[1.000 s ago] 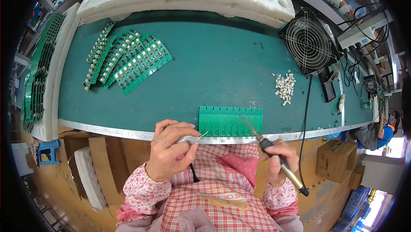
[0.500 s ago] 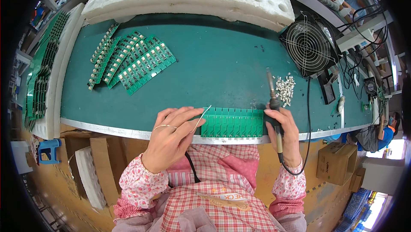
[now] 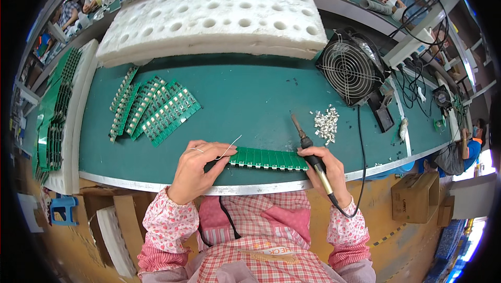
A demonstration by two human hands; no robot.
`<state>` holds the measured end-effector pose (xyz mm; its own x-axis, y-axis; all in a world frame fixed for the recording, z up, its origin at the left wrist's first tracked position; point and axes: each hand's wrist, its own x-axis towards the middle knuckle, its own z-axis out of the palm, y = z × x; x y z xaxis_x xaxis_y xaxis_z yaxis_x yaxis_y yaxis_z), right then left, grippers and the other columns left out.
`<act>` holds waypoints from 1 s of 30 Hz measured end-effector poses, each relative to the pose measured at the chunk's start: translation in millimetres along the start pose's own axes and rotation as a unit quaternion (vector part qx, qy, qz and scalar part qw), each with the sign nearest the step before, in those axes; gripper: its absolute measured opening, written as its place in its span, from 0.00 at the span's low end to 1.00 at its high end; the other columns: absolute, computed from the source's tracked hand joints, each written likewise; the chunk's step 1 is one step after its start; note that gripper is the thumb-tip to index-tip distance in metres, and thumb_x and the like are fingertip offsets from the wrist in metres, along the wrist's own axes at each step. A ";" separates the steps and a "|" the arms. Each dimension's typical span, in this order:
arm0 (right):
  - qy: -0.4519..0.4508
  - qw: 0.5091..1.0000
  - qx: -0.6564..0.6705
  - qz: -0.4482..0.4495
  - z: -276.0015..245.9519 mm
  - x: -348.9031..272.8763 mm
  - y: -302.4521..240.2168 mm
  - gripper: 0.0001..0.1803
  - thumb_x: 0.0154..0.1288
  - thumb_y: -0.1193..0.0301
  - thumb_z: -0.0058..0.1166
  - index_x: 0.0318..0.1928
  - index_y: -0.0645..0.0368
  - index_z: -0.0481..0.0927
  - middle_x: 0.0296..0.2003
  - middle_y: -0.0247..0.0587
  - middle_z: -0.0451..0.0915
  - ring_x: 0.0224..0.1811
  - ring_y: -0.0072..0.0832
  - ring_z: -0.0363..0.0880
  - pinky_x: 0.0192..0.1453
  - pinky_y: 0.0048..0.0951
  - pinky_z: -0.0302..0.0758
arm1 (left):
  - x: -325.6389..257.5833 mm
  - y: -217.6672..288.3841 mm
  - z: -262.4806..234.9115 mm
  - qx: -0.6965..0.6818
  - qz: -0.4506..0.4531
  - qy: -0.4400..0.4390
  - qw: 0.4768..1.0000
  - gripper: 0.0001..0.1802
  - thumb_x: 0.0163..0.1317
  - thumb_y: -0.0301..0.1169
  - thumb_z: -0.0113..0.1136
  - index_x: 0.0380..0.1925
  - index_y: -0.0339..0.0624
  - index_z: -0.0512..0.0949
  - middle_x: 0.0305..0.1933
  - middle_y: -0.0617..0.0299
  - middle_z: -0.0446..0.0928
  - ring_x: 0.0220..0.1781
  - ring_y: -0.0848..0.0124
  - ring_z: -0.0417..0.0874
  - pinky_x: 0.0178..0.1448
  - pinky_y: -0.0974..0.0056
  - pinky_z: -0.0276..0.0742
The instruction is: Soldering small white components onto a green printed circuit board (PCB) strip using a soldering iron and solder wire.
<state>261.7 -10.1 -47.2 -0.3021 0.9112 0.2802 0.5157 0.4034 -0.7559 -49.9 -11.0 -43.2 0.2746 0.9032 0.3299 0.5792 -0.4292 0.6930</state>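
Left-hand fingers (image 3: 206, 152) pinch a thin solder wire (image 3: 229, 147) and right-hand fingers (image 3: 326, 165) wrap a soldering iron (image 3: 308, 145) over the green circuit board strip (image 3: 269, 159) at the counter (image 3: 250, 105) edge; a wavering hot tip could bridge neighbouring joints.

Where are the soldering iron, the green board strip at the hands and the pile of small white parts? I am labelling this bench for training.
soldering iron (image 3: 314, 162): head view, on its dark grip.
green board strip (image 3: 269, 158): head view, mid-strip.
pile of small white parts (image 3: 326, 123): head view, pile's middle.
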 end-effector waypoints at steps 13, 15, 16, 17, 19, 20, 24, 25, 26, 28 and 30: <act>0.051 0.997 -0.008 -0.058 3.5 -1.1 7.2 0.19 0.54 0.87 0.66 0.47 0.61 0.81 0.42 0.46 0.86 0.43 0.39 0.86 0.49 0.32 0.80 | 11.5 2.5 0.0 -0.027 -0.036 -0.010 0.999 0.08 0.62 0.24 0.66 0.42 0.42 0.86 0.46 0.60 0.87 0.48 0.62 0.87 0.57 0.60 0.73; 0.063 0.996 -0.013 -0.064 4.4 -1.1 8.8 0.19 0.54 0.87 0.67 0.46 0.61 0.81 0.41 0.46 0.86 0.42 0.39 0.86 0.47 0.32 0.80 | 12.8 2.3 1.0 -0.031 -0.040 -0.011 0.999 0.08 0.62 0.24 0.66 0.42 0.42 0.86 0.46 0.60 0.87 0.48 0.62 0.87 0.57 0.61 0.73; 0.063 0.996 -0.013 -0.063 4.4 -1.3 9.4 0.19 0.54 0.87 0.67 0.46 0.61 0.82 0.41 0.46 0.86 0.41 0.39 0.86 0.46 0.32 0.80 | 13.4 2.0 1.1 -0.032 -0.042 -0.013 0.999 0.08 0.62 0.24 0.66 0.42 0.42 0.86 0.46 0.60 0.87 0.48 0.62 0.87 0.57 0.61 0.73; 0.064 0.996 -0.016 -0.064 4.5 -1.4 9.9 0.18 0.54 0.87 0.67 0.46 0.61 0.82 0.40 0.45 0.86 0.41 0.39 0.86 0.45 0.32 0.80 | 13.9 1.7 1.0 -0.034 -0.044 -0.014 0.998 0.08 0.62 0.24 0.66 0.42 0.42 0.86 0.45 0.60 0.87 0.48 0.62 0.87 0.57 0.61 0.73; 0.065 0.996 -0.018 -0.065 4.3 -1.6 10.7 0.18 0.53 0.87 0.67 0.45 0.61 0.82 0.40 0.45 0.86 0.39 0.38 0.85 0.44 0.32 0.80 | 14.2 1.4 0.7 -0.038 -0.046 -0.015 0.998 0.08 0.62 0.23 0.66 0.42 0.42 0.86 0.45 0.60 0.88 0.48 0.62 0.87 0.57 0.61 0.73; 0.066 0.996 -0.018 -0.066 4.3 -1.7 10.8 0.18 0.53 0.87 0.67 0.45 0.61 0.82 0.40 0.45 0.86 0.39 0.38 0.85 0.43 0.32 0.80 | 14.4 1.3 0.7 -0.037 -0.046 -0.015 0.998 0.08 0.62 0.23 0.66 0.42 0.42 0.86 0.45 0.60 0.88 0.48 0.62 0.87 0.57 0.61 0.73; 0.069 0.994 -0.025 -0.077 3.8 -1.4 11.3 0.19 0.52 0.87 0.67 0.45 0.60 0.82 0.39 0.44 0.86 0.37 0.38 0.84 0.41 0.32 0.79 | 17.7 1.4 1.6 -0.048 -0.050 -0.011 0.998 0.09 0.62 0.23 0.65 0.42 0.42 0.86 0.45 0.60 0.88 0.48 0.63 0.87 0.55 0.62 0.74; 0.075 0.994 -0.026 -0.078 3.4 -1.6 11.4 0.19 0.52 0.87 0.67 0.45 0.60 0.82 0.39 0.44 0.86 0.36 0.38 0.84 0.41 0.32 0.79 | 19.8 1.1 2.0 -0.051 -0.051 -0.011 0.997 0.09 0.62 0.23 0.65 0.42 0.42 0.86 0.45 0.60 0.88 0.48 0.63 0.87 0.55 0.62 0.74; 0.080 0.993 -0.028 -0.078 3.3 -2.0 11.2 0.20 0.52 0.88 0.67 0.45 0.60 0.82 0.38 0.43 0.86 0.36 0.38 0.84 0.41 0.32 0.79 | 21.8 0.7 2.5 -0.051 -0.052 -0.011 0.997 0.09 0.63 0.23 0.65 0.42 0.42 0.86 0.46 0.60 0.87 0.48 0.63 0.87 0.55 0.62 0.74; 0.093 0.992 -0.040 -0.080 3.6 -3.5 10.7 0.21 0.51 0.88 0.67 0.45 0.59 0.82 0.38 0.43 0.85 0.36 0.38 0.83 0.40 0.32 0.79 | 28.2 -1.4 3.5 -0.058 -0.049 -0.017 0.997 0.09 0.63 0.24 0.64 0.43 0.42 0.86 0.47 0.60 0.87 0.48 0.63 0.87 0.55 0.62 0.74; 0.109 0.989 -0.061 -0.083 4.8 -5.7 9.7 0.21 0.50 0.89 0.66 0.45 0.59 0.82 0.38 0.42 0.85 0.36 0.38 0.83 0.39 0.32 0.79 | 35.3 -4.6 4.5 -0.063 -0.047 -0.024 0.997 0.09 0.64 0.24 0.64 0.44 0.42 0.86 0.47 0.60 0.87 0.48 0.62 0.87 0.55 0.61 0.74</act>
<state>264.6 -11.8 -59.0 -0.2175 0.8231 0.5246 0.5703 0.5434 -0.6161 -39.4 22.8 -37.7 0.2615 0.9373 0.2303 0.5036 -0.3361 0.7959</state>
